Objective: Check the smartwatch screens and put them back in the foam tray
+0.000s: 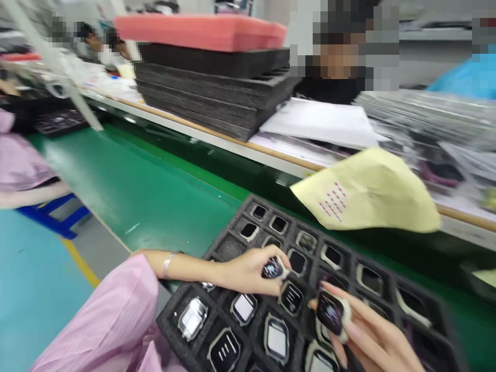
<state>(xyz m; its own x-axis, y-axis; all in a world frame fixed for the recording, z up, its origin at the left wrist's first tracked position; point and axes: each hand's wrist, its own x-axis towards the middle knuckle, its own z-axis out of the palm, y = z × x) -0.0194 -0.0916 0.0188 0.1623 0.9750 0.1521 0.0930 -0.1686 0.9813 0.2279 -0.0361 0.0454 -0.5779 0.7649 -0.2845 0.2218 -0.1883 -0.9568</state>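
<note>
Over a black foam tray [228, 247] of square watch bodies, my left hand [248, 269] holds a watch body [272, 267] between thumb and fingers, its dark screen showing a small picture. My right hand [372, 330] grips another watch body [330, 311] by its edges, its screen also lit, above the tray's right part. Several watches sit in the tray's compartments; a watch with white lines on its screen [291, 298] lies between my hands. Some screens in the front rows are lit white, such as one watch [276, 338]. One compartment at the tray's left is bare.
Beyond the green bench surface [155, 191], a shelf edge [217, 135] carries stacked black foam trays [201, 88] topped by pink foam [194, 32]. White sheets [321, 121] lie beside them. A yellow paper [372, 191] hangs over the edge. Other people are at the back and far left.
</note>
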